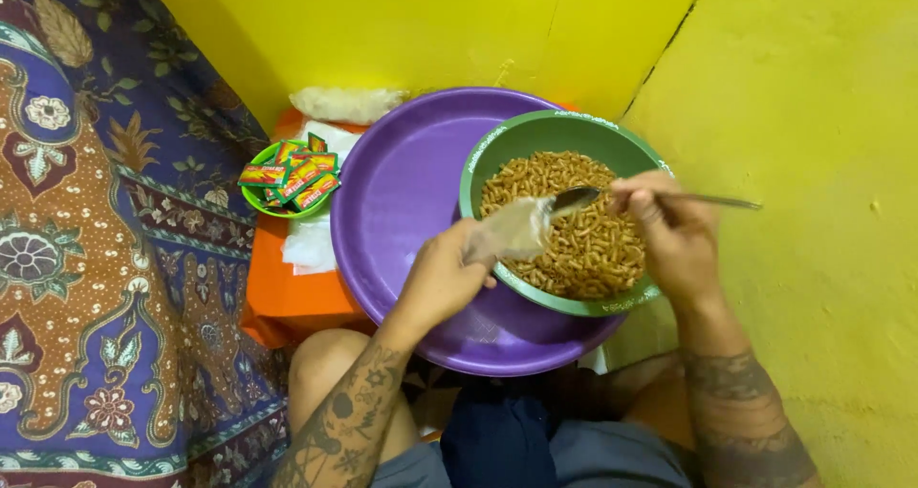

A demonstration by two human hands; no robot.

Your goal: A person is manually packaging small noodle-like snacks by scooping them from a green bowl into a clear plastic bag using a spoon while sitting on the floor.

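Filling is the step we judge to be in hand: at the centre of the frame our left hand (442, 280) pinches a small clear plastic bag (512, 232) by its mouth, fingers curled narrow around the film, and holds it tilted over the near rim of the green bowl (497, 142). Our right hand (669, 235), right of centre, closes thumb and fingers on the handle of a metal spoon (583, 197), whose bowl sits just at the bag's opening; whether it carries anything we cannot tell. The brown fried snack sticks (579, 230) heap in the green bowl, which rests inside a wide purple basin (406, 192) on our lap. At the left of the frame a small green basket (253, 199) holds seasoning sachets (292, 174), beside white plastic sheets (311, 244) on an orange stool (287, 297). A patterned cloth (86, 239) hangs along the left edge, and yellow wall (813, 115) fills the right. Next, in our judgement, the spoon must tip cleanly into the bag while the left fingers keep its mouth spread open.
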